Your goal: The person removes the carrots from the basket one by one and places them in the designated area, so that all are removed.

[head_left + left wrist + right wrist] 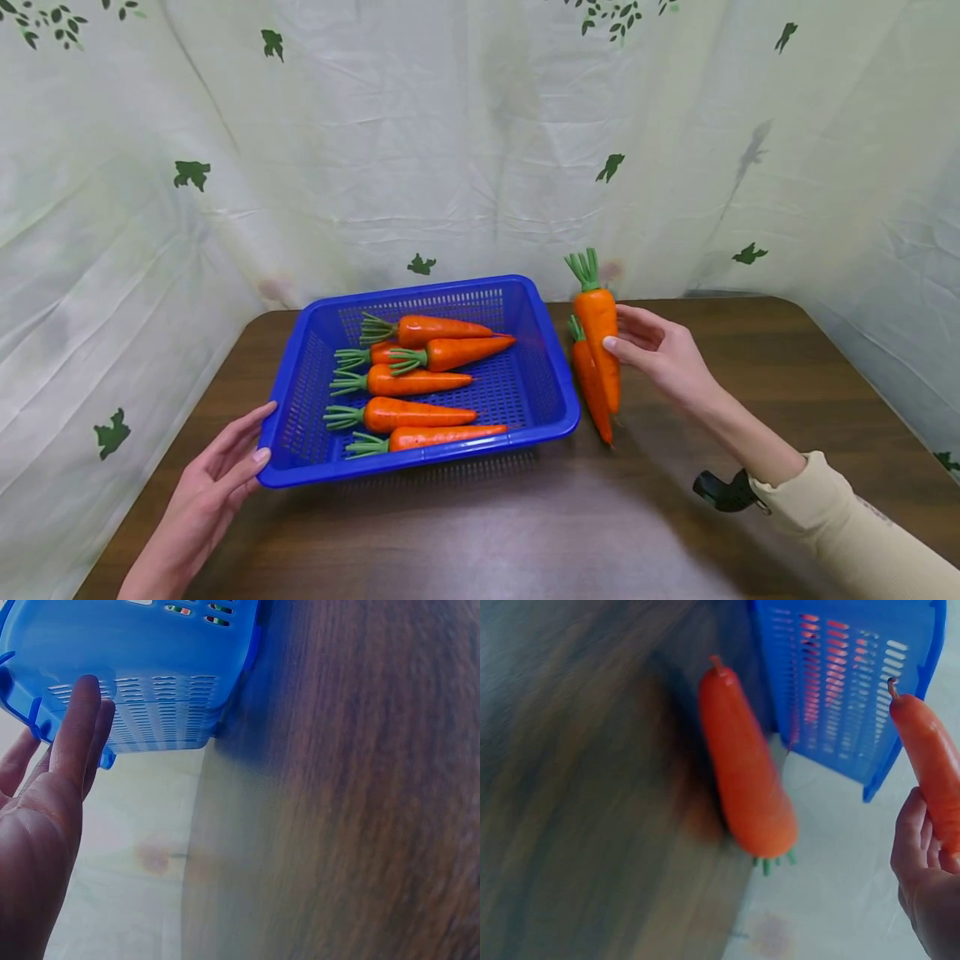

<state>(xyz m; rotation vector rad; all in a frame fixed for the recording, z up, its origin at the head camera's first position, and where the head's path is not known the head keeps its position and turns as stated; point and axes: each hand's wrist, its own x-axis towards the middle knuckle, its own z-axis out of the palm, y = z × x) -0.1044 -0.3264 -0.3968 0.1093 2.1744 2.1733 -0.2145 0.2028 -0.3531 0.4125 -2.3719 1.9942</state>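
Note:
A blue plastic basket (555, 375) with perforated walls holds several orange carrots (420, 381) with green stem tops. At its near left corner my left hand (206, 492) grips the rim, thumb on top; in the left wrist view, straight fingers (77, 727) lie along the outer wall. My right hand (660, 350) holds a carrot (600, 333) between thumb and fingers, stem top up, to the right of the basket. Behind that carrot, another carrot (588, 379) lies on the table along the basket's right side. The right wrist view shows the held carrot (934, 761) with its tip up.
The brown wooden table (585, 533) spreads beneath everything. A pale curtain (450, 150) with green leaf prints hangs behind and at both sides. A black device (723, 492) sits at my right wrist, by the beige sleeve (840, 517).

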